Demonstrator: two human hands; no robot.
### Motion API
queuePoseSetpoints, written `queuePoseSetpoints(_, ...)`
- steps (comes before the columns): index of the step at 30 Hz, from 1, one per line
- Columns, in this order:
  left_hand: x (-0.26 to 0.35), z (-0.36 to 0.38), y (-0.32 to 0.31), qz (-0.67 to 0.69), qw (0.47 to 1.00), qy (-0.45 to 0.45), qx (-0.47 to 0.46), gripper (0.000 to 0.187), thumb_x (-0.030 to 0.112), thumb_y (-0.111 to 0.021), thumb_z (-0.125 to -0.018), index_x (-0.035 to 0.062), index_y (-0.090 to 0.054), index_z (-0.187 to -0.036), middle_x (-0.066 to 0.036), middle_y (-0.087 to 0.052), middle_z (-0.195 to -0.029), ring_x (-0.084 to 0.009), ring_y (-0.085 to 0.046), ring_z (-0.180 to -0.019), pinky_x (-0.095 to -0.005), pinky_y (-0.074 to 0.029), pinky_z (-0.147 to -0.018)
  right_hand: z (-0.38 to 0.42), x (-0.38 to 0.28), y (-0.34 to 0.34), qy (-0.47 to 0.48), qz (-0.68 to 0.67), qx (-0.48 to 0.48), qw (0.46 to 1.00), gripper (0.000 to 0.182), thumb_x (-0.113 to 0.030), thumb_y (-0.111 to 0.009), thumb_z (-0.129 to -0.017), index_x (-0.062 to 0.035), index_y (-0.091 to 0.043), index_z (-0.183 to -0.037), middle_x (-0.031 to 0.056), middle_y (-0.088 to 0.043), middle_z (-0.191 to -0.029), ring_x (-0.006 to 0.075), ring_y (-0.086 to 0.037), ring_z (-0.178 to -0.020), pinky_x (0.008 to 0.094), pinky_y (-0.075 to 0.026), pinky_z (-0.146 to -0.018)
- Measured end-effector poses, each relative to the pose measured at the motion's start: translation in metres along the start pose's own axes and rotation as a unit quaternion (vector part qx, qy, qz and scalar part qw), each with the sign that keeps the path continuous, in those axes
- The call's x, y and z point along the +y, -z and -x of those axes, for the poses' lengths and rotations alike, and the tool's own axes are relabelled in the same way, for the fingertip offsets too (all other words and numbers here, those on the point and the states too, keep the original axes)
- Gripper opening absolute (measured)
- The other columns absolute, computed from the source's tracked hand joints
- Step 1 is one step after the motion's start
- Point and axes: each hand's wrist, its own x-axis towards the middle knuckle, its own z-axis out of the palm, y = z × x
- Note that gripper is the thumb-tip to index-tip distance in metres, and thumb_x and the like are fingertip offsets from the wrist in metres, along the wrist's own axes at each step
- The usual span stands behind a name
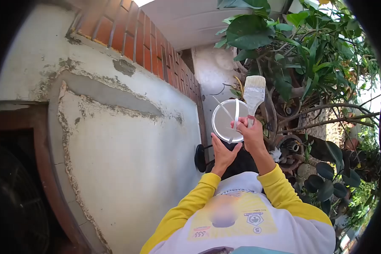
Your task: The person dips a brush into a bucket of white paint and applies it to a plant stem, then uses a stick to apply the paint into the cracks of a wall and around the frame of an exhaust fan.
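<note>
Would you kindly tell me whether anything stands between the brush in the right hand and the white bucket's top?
Partly: over the bucket, a white strip, apparently its handle, crosses the top, a thin pale stick slants over the left side, and the right hand overlaps the lower right.

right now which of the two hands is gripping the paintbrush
The right hand, nearer the plants, grips the paintbrush by its handle; the left hand has no brush and sits open at the near side of the white bucket.
</note>
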Motion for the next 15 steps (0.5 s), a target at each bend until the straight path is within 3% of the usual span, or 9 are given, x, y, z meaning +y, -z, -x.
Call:
queuePoseSetpoints(1, -0.011, -0.009, -0.004, 0.024, 0.999, 0.038, 0.001, 0.113, 0.040, -0.074, -0.072, -0.0138, 0.000, -0.140, -0.035, -0.017, -0.141, -0.0412, -0.023, -0.134, -0.0401, -0.022, -0.111, -0.005, 0.005, -0.006, 0.000, -0.010, -0.010, 1.000, 0.026, 0.003, -0.059, -0.084, 0.0073, -0.043, -0.104, 0.0098, -0.054, -0.095, 0.0209, -0.064, -0.089, 0.0294, -0.051, -0.082)
queuePoseSetpoints(2, -0.026, -0.020, -0.011, 0.037, 0.997, 0.040, 0.048, 0.107, 0.036, -0.074, -0.072, -0.0144, -0.008, -0.139, -0.032, -0.031, -0.131, -0.0409, -0.036, -0.123, -0.0407, -0.031, -0.105, -0.011, 0.010, -0.011, 0.000, -0.019, -0.020, 1.000, 0.024, 0.003, -0.058, -0.084, 0.0069, -0.043, -0.102, 0.0083, -0.054, -0.093, 0.0198, -0.064, -0.089, 0.0289, -0.051, -0.082)
queuePoseSetpoints(3, -0.001, 0.005, -0.001, 0.039, 0.998, 0.042, 0.041, 0.104, 0.036, -0.074, -0.072, -0.0142, -0.012, -0.138, -0.031, -0.034, -0.127, -0.0406, -0.038, -0.120, -0.0409, -0.033, -0.103, 0.026, -0.028, -0.020, 0.007, -0.001, -0.026, 1.000, 0.023, 0.004, -0.058, -0.083, 0.0066, -0.044, -0.101, 0.0083, -0.054, -0.093, 0.0198, -0.064, -0.089, 0.0289, -0.051, -0.082)
queuePoseSetpoints(6, -0.002, 0.000, 0.028, 0.008, 0.997, 0.026, 0.068, 0.089, 0.035, -0.074, -0.071, -0.0120, -0.028, -0.132, -0.028, -0.042, -0.114, -0.0400, -0.045, -0.109, -0.0410, -0.038, -0.096, 0.036, -0.032, -0.039, 0.032, -0.001, -0.073, 0.997, 0.019, 0.005, -0.058, -0.082, 0.0044, -0.046, -0.096, 0.0074, -0.052, -0.093, 0.0200, -0.064, -0.090, 0.0289, -0.051, -0.082)
queuePoseSetpoints(9, 0.007, 0.008, 0.035, -0.020, 0.989, -0.019, 0.146, 0.078, 0.033, -0.076, -0.070, -0.0078, -0.036, -0.124, -0.026, -0.044, -0.115, -0.0376, -0.045, -0.108, -0.0418, -0.039, -0.094, 0.043, -0.040, -0.048, 0.022, -0.016, -0.079, 0.996, 0.017, 0.005, -0.058, -0.082, 0.0034, -0.046, -0.094, 0.0054, -0.050, -0.089, 0.0198, -0.064, -0.091, 0.0291, -0.051, -0.082)
queuePoseSetpoints(13, -0.009, -0.002, 0.024, -0.019, 0.974, -0.003, 0.225, 0.076, 0.038, -0.071, -0.075, -0.0091, -0.034, -0.123, -0.030, -0.043, -0.114, -0.0412, -0.044, -0.109, -0.0447, -0.040, -0.094, 0.042, -0.030, -0.057, 0.036, 0.004, -0.096, 0.995, 0.034, 0.006, -0.060, -0.081, 0.0074, -0.040, -0.109, 0.0084, -0.052, -0.090, 0.0220, -0.065, -0.088, 0.0316, -0.053, -0.080)
queuePoseSetpoints(15, -0.016, -0.005, 0.026, -0.014, 0.973, 0.012, 0.230, 0.066, 0.034, -0.068, -0.078, -0.0075, -0.037, -0.118, -0.030, -0.043, -0.115, -0.0414, -0.045, -0.109, -0.0444, -0.040, -0.094, 0.038, -0.024, -0.062, 0.056, 0.010, -0.113, 0.992, 0.024, 0.006, -0.059, -0.081, 0.0041, -0.045, -0.099, 0.0073, -0.051, -0.087, 0.0221, -0.064, -0.089, 0.0299, -0.053, -0.077)
